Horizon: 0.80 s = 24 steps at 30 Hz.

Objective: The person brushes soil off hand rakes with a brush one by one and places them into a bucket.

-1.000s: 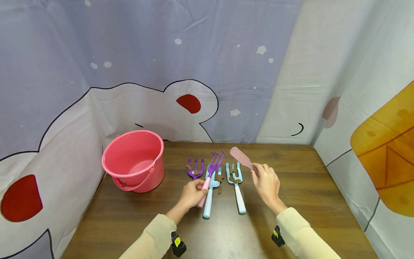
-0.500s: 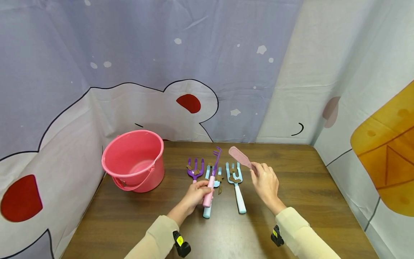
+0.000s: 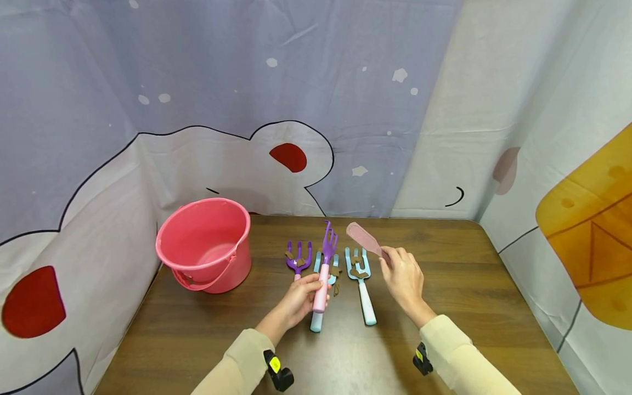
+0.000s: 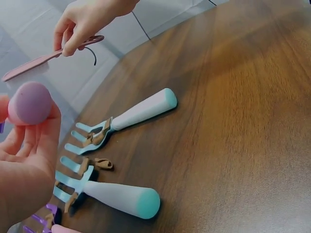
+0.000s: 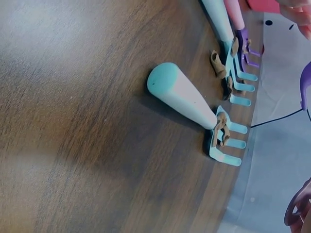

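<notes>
My left hand [image 3: 296,302] grips the pink handle of a hand rake [image 3: 321,288], its purple tines pointing away and raised above the table. In my right hand [image 3: 405,280] is a pink brush [image 3: 362,238]; pale bristles [image 4: 36,75] show under its head in the left wrist view. Brush and rake tines are apart. Two light-blue hand forks with white handles lie below: one fork [image 3: 367,304] between the hands, the other fork [image 3: 316,322] partly hidden by my left hand. Brown clay-like bits [image 5: 221,128] sit on their tines. A purple fork [image 3: 298,264] with similar bits lies left of them.
A pink bucket [image 3: 242,269] stands at the back left of the wooden table [image 3: 474,307], its handle hanging down in front. Patterned cloth [image 3: 365,109] hangs behind the table and along both sides. A loose brown bit [image 4: 104,163] lies beside a blue fork.
My left hand has shifted slightly right and turned the rake, so its tines have rotated and now point almost straight away. The right hand has brought the brush a little left.
</notes>
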Each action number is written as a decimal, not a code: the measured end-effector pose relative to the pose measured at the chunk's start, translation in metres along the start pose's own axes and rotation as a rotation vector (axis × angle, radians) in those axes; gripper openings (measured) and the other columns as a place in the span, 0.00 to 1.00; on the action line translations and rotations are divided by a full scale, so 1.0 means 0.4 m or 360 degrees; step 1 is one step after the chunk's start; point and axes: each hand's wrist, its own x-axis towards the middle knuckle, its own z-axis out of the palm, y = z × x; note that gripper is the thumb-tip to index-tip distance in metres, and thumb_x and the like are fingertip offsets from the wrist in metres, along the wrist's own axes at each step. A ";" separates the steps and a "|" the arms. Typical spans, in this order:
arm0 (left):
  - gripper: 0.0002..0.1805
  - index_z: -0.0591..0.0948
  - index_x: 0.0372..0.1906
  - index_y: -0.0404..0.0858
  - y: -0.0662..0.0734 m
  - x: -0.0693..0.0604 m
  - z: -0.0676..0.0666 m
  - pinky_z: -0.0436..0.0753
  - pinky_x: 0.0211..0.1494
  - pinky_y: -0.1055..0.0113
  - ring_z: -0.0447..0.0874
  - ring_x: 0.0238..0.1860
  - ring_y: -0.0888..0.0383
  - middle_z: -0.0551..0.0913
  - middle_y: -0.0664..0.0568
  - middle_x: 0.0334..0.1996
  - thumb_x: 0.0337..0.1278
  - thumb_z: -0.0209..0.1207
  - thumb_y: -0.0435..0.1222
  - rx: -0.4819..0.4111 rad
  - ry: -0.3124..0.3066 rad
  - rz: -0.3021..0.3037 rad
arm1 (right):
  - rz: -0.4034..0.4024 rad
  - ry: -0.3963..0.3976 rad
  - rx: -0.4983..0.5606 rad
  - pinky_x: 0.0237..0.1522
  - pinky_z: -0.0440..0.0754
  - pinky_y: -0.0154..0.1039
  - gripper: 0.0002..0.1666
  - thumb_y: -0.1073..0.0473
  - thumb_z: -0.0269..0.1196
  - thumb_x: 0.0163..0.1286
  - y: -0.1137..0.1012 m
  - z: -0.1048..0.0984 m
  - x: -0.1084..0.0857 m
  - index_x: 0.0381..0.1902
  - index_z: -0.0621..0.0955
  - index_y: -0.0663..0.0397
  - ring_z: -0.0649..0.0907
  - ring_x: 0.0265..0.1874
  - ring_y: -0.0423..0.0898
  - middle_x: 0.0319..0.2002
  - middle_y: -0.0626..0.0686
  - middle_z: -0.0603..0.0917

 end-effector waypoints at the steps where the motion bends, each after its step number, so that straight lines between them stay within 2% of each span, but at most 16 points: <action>1: 0.26 0.58 0.63 0.26 0.001 0.000 0.000 0.78 0.43 0.62 0.78 0.34 0.56 0.79 0.50 0.37 0.62 0.46 0.32 -0.0024 -0.0020 0.0001 | 0.0011 -0.0009 0.0009 0.27 0.74 0.48 0.14 0.60 0.68 0.52 -0.002 0.000 0.001 0.39 0.83 0.49 0.79 0.28 0.53 0.31 0.52 0.82; 9: 0.28 0.53 0.66 0.24 0.005 0.001 -0.002 0.77 0.36 0.68 0.77 0.30 0.60 0.78 0.53 0.36 0.65 0.42 0.33 -0.0159 -0.0153 -0.0032 | 0.0032 -0.0144 0.0128 0.26 0.75 0.49 0.15 0.60 0.69 0.51 -0.034 -0.002 0.006 0.39 0.83 0.47 0.80 0.28 0.50 0.31 0.50 0.83; 15: 0.24 0.59 0.64 0.28 0.008 -0.002 -0.003 0.76 0.35 0.69 0.77 0.28 0.61 0.77 0.52 0.37 0.66 0.41 0.34 -0.0222 -0.0193 -0.0055 | -0.0059 -0.0195 0.0218 0.24 0.74 0.44 0.15 0.60 0.70 0.50 -0.059 0.001 0.003 0.39 0.83 0.47 0.78 0.25 0.45 0.31 0.47 0.83; 21: 0.25 0.55 0.65 0.28 0.015 -0.009 -0.003 0.76 0.36 0.70 0.76 0.29 0.62 0.75 0.52 0.37 0.68 0.38 0.35 -0.0282 -0.0285 -0.0082 | -0.0160 -0.0268 0.0295 0.21 0.70 0.36 0.15 0.60 0.69 0.51 -0.082 0.000 0.001 0.39 0.83 0.46 0.74 0.23 0.39 0.29 0.43 0.81; 24: 0.23 0.58 0.64 0.31 0.019 -0.013 -0.003 0.77 0.36 0.70 0.75 0.30 0.61 0.75 0.53 0.37 0.68 0.38 0.36 -0.0301 -0.0335 -0.0092 | -0.0195 -0.0297 0.0322 0.21 0.68 0.33 0.16 0.59 0.70 0.50 -0.090 -0.001 -0.001 0.40 0.83 0.45 0.71 0.23 0.36 0.27 0.41 0.79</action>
